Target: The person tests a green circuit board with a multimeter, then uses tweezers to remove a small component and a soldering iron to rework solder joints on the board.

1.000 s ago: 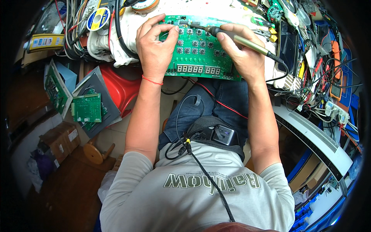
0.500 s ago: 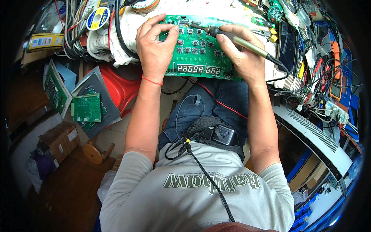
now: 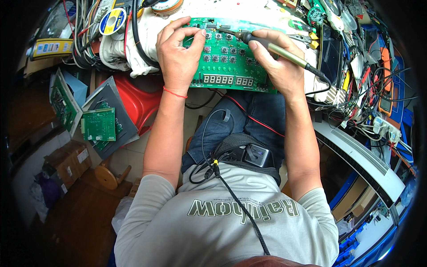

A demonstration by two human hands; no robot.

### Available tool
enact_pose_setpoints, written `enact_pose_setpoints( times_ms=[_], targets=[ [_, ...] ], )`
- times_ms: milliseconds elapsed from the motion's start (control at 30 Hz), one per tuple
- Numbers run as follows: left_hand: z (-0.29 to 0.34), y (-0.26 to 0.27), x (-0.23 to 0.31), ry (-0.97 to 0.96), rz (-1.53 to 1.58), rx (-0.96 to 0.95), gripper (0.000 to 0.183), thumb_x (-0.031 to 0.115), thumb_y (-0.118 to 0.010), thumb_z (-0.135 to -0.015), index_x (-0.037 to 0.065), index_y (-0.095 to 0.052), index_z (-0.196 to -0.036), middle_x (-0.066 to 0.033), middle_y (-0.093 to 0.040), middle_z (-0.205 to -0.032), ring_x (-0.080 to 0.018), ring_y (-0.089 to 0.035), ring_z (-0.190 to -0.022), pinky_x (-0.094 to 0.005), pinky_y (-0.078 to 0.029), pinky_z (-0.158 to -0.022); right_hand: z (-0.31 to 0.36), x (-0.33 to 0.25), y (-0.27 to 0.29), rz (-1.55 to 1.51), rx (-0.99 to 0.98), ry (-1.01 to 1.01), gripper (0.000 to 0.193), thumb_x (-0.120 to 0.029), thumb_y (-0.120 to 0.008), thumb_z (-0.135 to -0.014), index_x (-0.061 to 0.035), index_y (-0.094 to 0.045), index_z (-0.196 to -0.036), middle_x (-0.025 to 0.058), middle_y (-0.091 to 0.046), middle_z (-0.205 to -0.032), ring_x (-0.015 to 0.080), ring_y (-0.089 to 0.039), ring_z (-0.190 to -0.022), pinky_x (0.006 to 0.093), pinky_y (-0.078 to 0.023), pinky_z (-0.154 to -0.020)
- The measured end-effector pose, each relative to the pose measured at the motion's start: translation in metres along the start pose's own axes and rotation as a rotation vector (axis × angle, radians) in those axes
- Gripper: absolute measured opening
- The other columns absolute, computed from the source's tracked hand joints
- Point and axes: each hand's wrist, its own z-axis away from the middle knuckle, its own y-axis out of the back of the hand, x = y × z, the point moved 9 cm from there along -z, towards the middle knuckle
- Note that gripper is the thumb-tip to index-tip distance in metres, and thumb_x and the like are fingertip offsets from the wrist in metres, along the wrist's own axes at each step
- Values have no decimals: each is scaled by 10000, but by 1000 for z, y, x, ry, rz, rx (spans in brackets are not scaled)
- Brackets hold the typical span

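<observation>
A green circuit board [image 3: 218,66] lies across the near edge of the white-covered bench, with rows of push buttons and digit displays [image 3: 228,80] along its near side. My right hand [image 3: 284,62] grips a soldering iron [image 3: 284,52], its dark tip pointing left at small parts near the board's far edge. Over the board's left side, my left hand [image 3: 180,55] has thumb and forefinger pinched together close to the iron's tip. Whatever they pinch is too small to make out. A red string circles my left wrist.
A solder spool [image 3: 113,21] and bundled cables [image 3: 84,40] crowd the bench's left. Tools, wires and a dark panel [image 3: 331,53] pile up at the right. Below left are a red stool [image 3: 140,100], loose green boards [image 3: 98,124] and a cardboard box [image 3: 71,162].
The iron's tip and my right hand have shifted very slightly left. My left hand stays in the same pinch over the board.
</observation>
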Motion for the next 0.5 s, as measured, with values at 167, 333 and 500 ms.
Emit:
enact_pose_setpoints(
  times_ms=[167,333,500],
  targets=[
    [2,0,3,-28,-57,-31,124,139,-817,-842,45,-780,-915,-108,-712,-1196,-257,-647,-1104,-357,-490,-973,-1,-2,-1,-3,-6,14,226,-140,-791,-874,-42,-748,-1073,64,-767,-943,110,-716,-841,256,-573,-776],
    [1,0,0,-13,3,-3,89,134,-814,-788,77,-772,-842,-73,-716,-1146,-275,-620,-1074,-388,-478,-957,-1,-4,-1,2,-11,40,222,-134,-790,-873,-39,-749,-1070,61,-765,-937,111,-716,-844,256,-574,-780],
    [1,0,0,-16,-19,-17,102,140,-816,-808,69,-776,-869,-82,-713,-1163,-267,-626,-1086,-378,-480,-964,-2,-8,-1,14,-14,87,216,-129,-786,-875,-39,-751,-1068,60,-764,-932,108,-714,-837,252,-574,-770]
  ],
)
